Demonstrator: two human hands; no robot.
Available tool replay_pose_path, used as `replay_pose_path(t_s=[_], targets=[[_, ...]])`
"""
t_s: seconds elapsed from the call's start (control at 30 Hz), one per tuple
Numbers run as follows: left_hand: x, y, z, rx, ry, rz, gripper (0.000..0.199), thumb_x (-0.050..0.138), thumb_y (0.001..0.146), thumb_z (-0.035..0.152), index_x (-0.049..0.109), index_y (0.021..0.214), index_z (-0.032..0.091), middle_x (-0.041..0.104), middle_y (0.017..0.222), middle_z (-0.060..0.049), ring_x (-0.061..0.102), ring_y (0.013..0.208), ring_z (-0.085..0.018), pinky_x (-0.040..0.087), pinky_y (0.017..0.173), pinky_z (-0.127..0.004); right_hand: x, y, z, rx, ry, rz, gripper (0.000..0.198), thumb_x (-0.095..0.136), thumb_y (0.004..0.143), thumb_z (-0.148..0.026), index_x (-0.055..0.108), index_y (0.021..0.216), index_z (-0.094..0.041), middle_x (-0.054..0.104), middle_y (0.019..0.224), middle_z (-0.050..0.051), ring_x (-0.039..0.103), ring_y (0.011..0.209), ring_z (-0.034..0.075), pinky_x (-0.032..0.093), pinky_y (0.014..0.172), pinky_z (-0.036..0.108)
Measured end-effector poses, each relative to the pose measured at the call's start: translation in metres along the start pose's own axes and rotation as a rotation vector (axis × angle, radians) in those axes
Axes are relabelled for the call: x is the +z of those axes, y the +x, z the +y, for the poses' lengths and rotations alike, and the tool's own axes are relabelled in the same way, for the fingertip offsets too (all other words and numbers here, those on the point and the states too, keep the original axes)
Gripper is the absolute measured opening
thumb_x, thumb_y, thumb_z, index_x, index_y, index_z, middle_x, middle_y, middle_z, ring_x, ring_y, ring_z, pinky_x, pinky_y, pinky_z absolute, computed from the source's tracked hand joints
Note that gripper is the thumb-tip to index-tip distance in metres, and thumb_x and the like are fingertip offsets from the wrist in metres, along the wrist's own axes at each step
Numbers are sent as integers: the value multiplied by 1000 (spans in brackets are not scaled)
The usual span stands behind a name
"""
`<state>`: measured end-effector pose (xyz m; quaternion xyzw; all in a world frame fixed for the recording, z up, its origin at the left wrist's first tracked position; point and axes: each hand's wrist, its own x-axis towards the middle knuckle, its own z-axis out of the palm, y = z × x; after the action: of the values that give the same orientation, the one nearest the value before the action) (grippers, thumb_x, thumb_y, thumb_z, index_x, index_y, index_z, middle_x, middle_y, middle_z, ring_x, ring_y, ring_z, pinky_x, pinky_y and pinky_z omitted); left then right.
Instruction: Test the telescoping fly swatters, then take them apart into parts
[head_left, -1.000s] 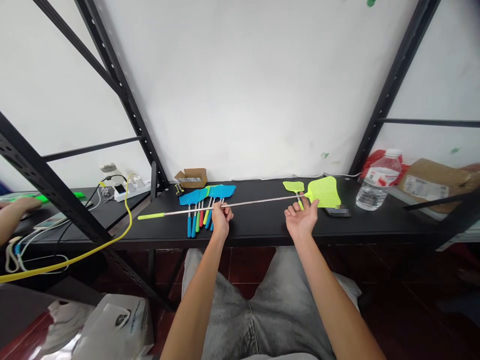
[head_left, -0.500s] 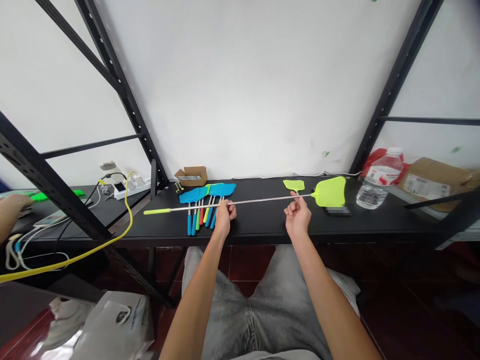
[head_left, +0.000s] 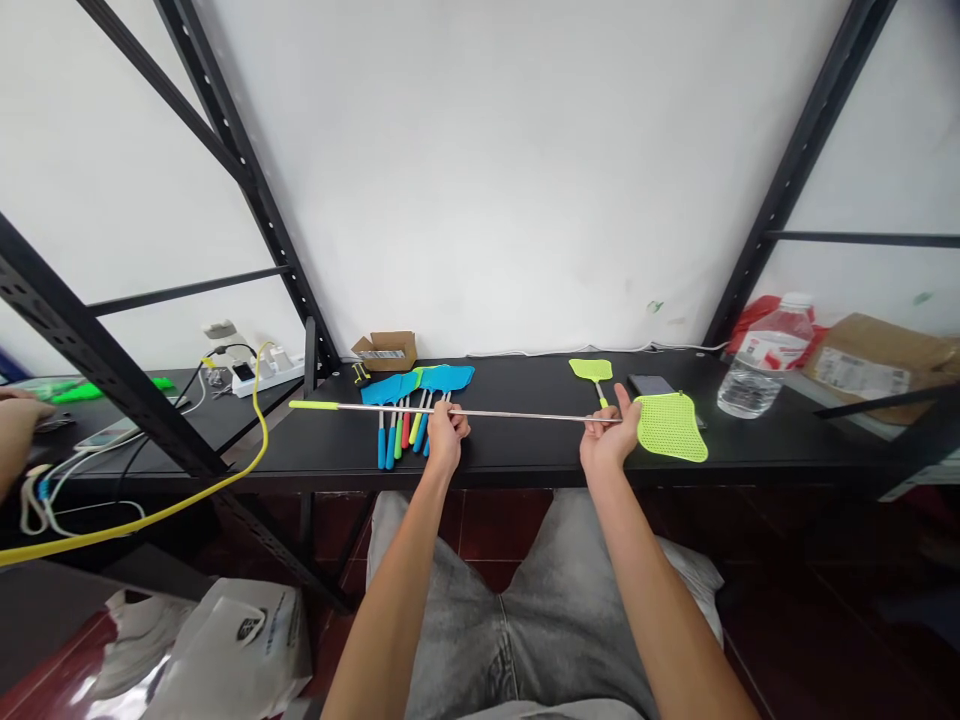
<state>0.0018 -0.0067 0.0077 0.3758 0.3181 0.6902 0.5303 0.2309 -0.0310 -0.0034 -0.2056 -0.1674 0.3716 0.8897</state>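
Note:
A long fly swatter [head_left: 517, 414] with a thin metal rod stretches level across both hands, above the black table. Its yellow-green grip points left and its perforated yellow-green head hangs at the right. My left hand [head_left: 448, 437] is closed around the rod near the middle. Close to the head, my right hand [head_left: 609, 436] has curled fingers on the rod, with the index finger and thumb raised. Behind the right hand lies another yellow-green swatter [head_left: 592, 370]. Beside my left hand is a row of swatters [head_left: 405, 388] with blue and green heads and coloured grips, partly overlapping.
A dark phone [head_left: 651, 384] lies partly behind the swatter head. At the right stand a water bottle [head_left: 766, 357] and a brown parcel [head_left: 877, 362]. A small cardboard box [head_left: 385, 350] is at the back. A yellow cable [head_left: 247, 468] crosses the left; another person's hand [head_left: 21, 412] is beyond it.
The swatter's head has dropped toward the table's front edge and moved slightly right, while its grip has risen. My right hand has shifted right and turned, and the phone shows more.

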Motion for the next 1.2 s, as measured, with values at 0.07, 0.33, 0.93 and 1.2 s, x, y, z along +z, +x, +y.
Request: replay_pose_path(t_s=[0.07, 0.33, 0.93, 1.2], targets=[[0, -1, 1, 1, 3, -14, 35, 45, 82, 28, 24, 56, 22, 20, 48, 8, 19, 35, -5, 21, 40, -22, 0, 1, 1, 4, -27, -9, 41, 49, 90, -57, 67, 99, -21, 32, 49, -9, 23, 38, 6, 27, 41, 24], [-2, -1, -2, 10, 87, -209, 40, 38, 88, 35, 24, 53, 23, 18, 46, 7, 19, 38, -7, 21, 42, -23, 1, 0, 5, 71, -121, -78, 48, 50, 86, -63, 68, 92, -20, 46, 55, -5, 35, 42, 7, 31, 44, 25], [-1, -1, -4, -39, 303, -385, 48, 26, 93, 46, 35, 52, 22, 29, 42, 2, 24, 40, -10, 23, 45, -27, 3, -7, 1, 262, -149, -315, 55, 49, 85, -67, 73, 94, -19, 63, 76, 4, 50, 52, 12, 34, 46, 26], [4, -2, 1, -94, 31, -166, 37, 43, 87, 34, 24, 57, 23, 22, 48, 8, 20, 37, -6, 22, 43, -23, 5, -10, -4, 262, -71, -275, 58, 44, 86, -69, 69, 105, -20, 62, 80, 3, 50, 55, 11, 36, 49, 26]])
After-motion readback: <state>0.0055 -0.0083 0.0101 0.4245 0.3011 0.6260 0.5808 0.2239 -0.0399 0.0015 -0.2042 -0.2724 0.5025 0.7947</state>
